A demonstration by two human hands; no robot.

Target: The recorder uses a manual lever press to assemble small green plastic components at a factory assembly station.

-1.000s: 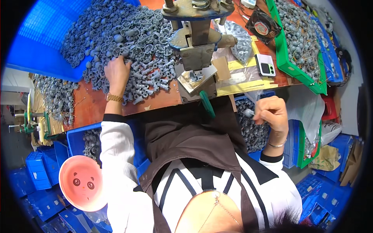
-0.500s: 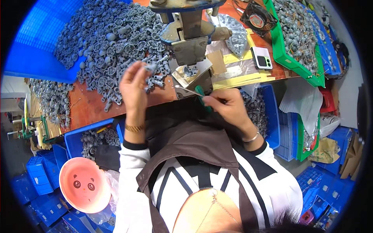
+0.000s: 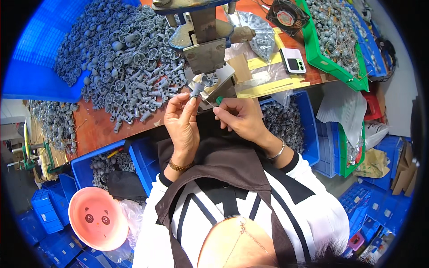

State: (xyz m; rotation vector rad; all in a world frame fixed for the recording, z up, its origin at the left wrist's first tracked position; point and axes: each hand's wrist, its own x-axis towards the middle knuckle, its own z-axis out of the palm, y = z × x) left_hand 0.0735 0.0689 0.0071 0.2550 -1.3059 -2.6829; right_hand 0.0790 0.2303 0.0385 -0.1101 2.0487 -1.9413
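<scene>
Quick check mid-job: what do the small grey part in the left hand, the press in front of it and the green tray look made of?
Small grey part: probably moulded plastic or cast metal; matt, uniform grey, like the heap of grey parts. The look leaves it open.
Press: metal, seemingly painted; dull grey with worn patches.
Green tray: plastic; bright even colour, thin glossy moulded rim.

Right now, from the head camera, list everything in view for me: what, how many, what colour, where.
grey parts: large heap, grey, table's left
press machine: one, grey metal, top centre
phone: one, white, right of press
fan: one, black, top right
green tray: one, holding grey parts, right
blue bin: one, grey parts inside, below table's right
pink bowl: one, lower left
left hand: pinching small grey part
right hand: holding thin wire pin
</scene>
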